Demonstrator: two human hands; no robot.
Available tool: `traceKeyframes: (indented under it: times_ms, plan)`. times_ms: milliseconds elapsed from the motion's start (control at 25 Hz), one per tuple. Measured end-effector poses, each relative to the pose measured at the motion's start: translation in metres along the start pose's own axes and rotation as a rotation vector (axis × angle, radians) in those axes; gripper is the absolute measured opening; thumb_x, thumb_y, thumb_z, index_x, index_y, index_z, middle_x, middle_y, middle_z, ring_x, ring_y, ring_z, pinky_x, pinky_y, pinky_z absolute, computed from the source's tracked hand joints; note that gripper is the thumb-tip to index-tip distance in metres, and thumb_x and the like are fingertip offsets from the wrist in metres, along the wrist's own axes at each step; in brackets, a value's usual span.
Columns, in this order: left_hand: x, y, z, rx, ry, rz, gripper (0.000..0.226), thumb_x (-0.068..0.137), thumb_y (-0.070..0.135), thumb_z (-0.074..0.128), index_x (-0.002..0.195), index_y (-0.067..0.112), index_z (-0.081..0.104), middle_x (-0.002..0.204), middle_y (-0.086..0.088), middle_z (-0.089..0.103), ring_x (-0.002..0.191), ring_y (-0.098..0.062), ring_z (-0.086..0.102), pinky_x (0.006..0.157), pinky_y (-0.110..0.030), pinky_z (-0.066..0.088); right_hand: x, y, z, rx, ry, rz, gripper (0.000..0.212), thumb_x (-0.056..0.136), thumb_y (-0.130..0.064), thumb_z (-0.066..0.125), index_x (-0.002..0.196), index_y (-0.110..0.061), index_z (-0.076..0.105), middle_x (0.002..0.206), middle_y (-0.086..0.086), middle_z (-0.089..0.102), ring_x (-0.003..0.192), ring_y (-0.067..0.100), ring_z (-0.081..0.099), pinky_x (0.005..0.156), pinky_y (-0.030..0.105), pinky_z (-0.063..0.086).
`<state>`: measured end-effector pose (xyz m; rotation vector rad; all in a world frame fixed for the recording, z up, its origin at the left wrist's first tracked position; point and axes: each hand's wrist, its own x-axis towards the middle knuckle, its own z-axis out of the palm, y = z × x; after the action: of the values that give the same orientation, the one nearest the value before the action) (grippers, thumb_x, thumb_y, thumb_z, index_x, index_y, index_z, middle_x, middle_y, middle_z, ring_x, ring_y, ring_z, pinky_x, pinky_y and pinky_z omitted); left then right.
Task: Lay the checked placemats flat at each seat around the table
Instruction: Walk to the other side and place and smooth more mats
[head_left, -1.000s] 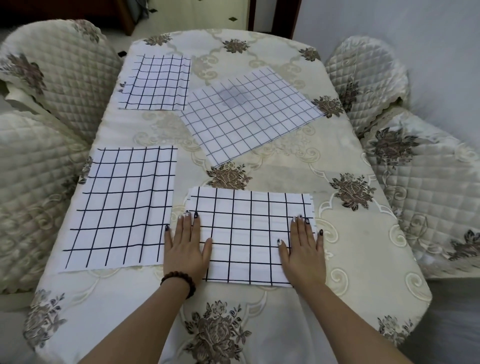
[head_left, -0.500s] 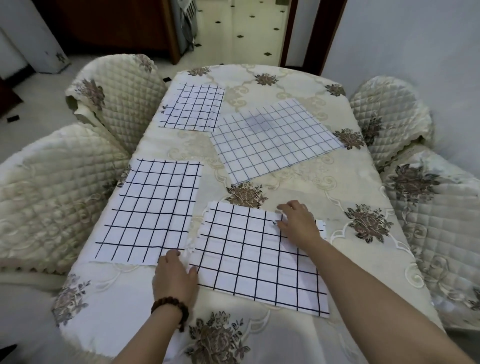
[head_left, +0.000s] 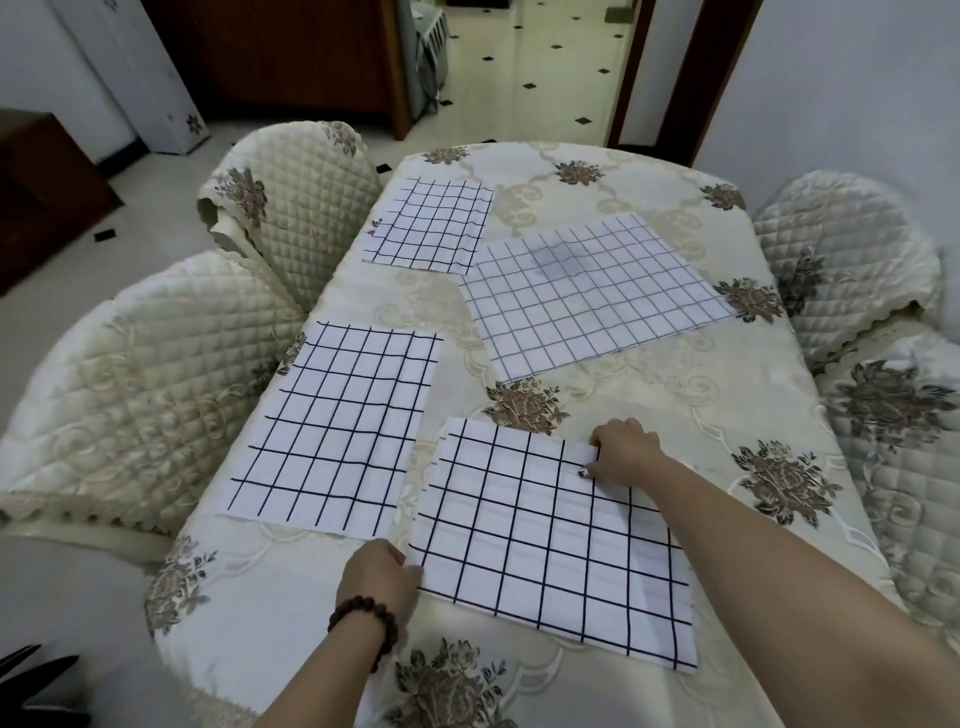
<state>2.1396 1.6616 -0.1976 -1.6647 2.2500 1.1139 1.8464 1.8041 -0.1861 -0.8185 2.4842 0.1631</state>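
Task's thing: the nearest placemat (head_left: 550, 540), a white cloth rectangle with a bold black check, lies flat on the counter (head_left: 727, 405) at our own end, skewed so its right side runs toward the near edge.
Why it lies so: we judge it is being turned or tugged square to this seat, since opposite corners are held and the cloth sits crooked to the counter's edge.
Right hand (head_left: 623, 449): closed on the mat's far-right corner, with fingers curled over the far edge and the thumb pressed on top of the cloth. It pinches the mat and nothing else.
Left hand (head_left: 379, 577): bunched at the near-left corner, thumb touching the mat's edge. Its fingertips are hidden, but we judge it pinches that corner. A brown bead bracelet (head_left: 363, 618) circles the wrist.
Other mats: a left-side placemat (head_left: 337, 431) of the same bold check lies flat just beside ours, not touching it. A far-left placemat (head_left: 431, 223) with a smaller check sits before the further chair. A large fine-checked placemat (head_left: 587, 291) lies angled across the middle, its corner overlapping the far-left one.
Seats: cream quilted chairs (head_left: 130, 384) with brown flower motifs stand at both long sides.
Progress: we judge the right-side seats have no mat squared to them yet.
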Motion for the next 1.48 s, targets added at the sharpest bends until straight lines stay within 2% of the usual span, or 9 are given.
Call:
traceKeyframes:
  times_ms: [120,280,560,680,800,960,1160,1320,1480]
  plan:
    - [0.002,0.005,-0.004,-0.085,0.021,0.092,0.021,0.078,0.014,0.061,0.065,0.013,0.044,0.061,0.001,0.047,0.055,-0.014,0.044,0.049,-0.024,0.034,-0.001,0.008,0.002,0.141,-0.024,-0.002,0.041,0.083,-0.038,0.064,0.118,-0.018,0.054,0.121,0.002,0.054,0.117,0.024,0.047,0.095,0.039,0.033]
    - [0.022,0.021,-0.011,-0.414,-0.07,0.045,0.015,0.08,0.018,0.066,0.08,0.005,0.058,0.071,-0.01,0.066,0.066,-0.029,0.065,0.07,-0.039,0.056,-0.015,0.031,0.001,0.313,0.0,-0.041,0.028,0.087,-0.029,0.061,0.106,-0.008,0.062,0.098,0.004,0.057,0.092,0.023,0.05,0.076,0.028,0.039]
    - [0.041,0.08,0.037,-1.01,-0.493,-0.173,0.03,0.09,0.014,0.061,0.111,-0.007,0.054,0.103,-0.022,0.058,0.096,-0.036,0.058,0.072,-0.042,0.06,-0.062,0.091,0.011,0.672,0.158,0.118,0.033,0.084,-0.019,0.065,0.059,-0.012,0.045,0.057,0.0,0.035,0.053,0.013,0.033,0.051,0.028,0.021]
    - [0.029,0.105,0.068,-0.941,-0.609,-0.22,0.032,0.088,0.014,0.064,0.11,-0.008,0.057,0.108,-0.026,0.064,0.098,-0.038,0.065,0.069,-0.04,0.059,-0.081,0.118,0.027,0.877,0.205,0.246,0.023,0.084,-0.019,0.067,0.068,-0.009,0.052,0.062,0.004,0.039,0.054,0.014,0.035,0.052,0.027,0.022]
    - [0.011,0.123,0.095,-0.803,-0.715,-0.159,0.019,0.085,0.009,0.067,0.094,-0.006,0.059,0.076,-0.015,0.063,0.067,-0.027,0.063,0.07,-0.04,0.057,-0.094,0.138,0.041,1.008,0.278,0.372,0.013,0.083,-0.018,0.068,0.086,-0.006,0.065,0.078,0.009,0.06,0.064,0.016,0.048,0.053,0.026,0.032]
    - [-0.004,0.153,0.13,-0.407,-0.52,0.059,0.023,0.073,0.011,0.079,0.064,0.007,0.058,0.056,-0.007,0.055,0.058,-0.024,0.056,0.072,-0.048,0.059,-0.107,0.161,0.057,1.122,0.369,0.457,0.01,0.082,-0.016,0.069,0.077,-0.008,0.067,0.07,0.006,0.061,0.064,0.018,0.053,0.058,0.028,0.038]
    - [-0.011,0.199,0.153,-0.38,-0.514,0.132,0.027,0.078,0.007,0.074,0.06,0.005,0.053,0.058,-0.008,0.051,0.051,-0.023,0.05,0.053,-0.031,0.052,-0.113,0.194,0.064,1.237,0.417,0.536,0.015,0.083,-0.013,0.067,0.077,0.001,0.067,0.068,0.009,0.06,0.065,0.02,0.054,0.061,0.028,0.039]
    - [-0.006,0.224,0.166,-0.34,-0.525,0.17,0.027,0.078,0.008,0.074,0.058,0.005,0.056,0.057,-0.009,0.051,0.055,-0.023,0.052,0.062,-0.034,0.056,-0.108,0.214,0.058,1.196,0.439,0.62,0.029,0.085,-0.011,0.064,0.06,-0.009,0.05,0.054,0.002,0.04,0.049,0.013,0.034,0.04,0.02,0.025]
    - [0.001,0.239,0.171,-0.358,-0.513,0.147,0.014,0.078,0.008,0.075,0.079,0.001,0.063,0.071,-0.013,0.06,0.065,-0.028,0.059,0.061,-0.036,0.057,-0.095,0.23,0.062,1.152,0.451,0.661,0.028,0.083,-0.014,0.067,0.061,-0.009,0.049,0.054,0.004,0.041,0.05,0.016,0.035,0.047,0.025,0.025]
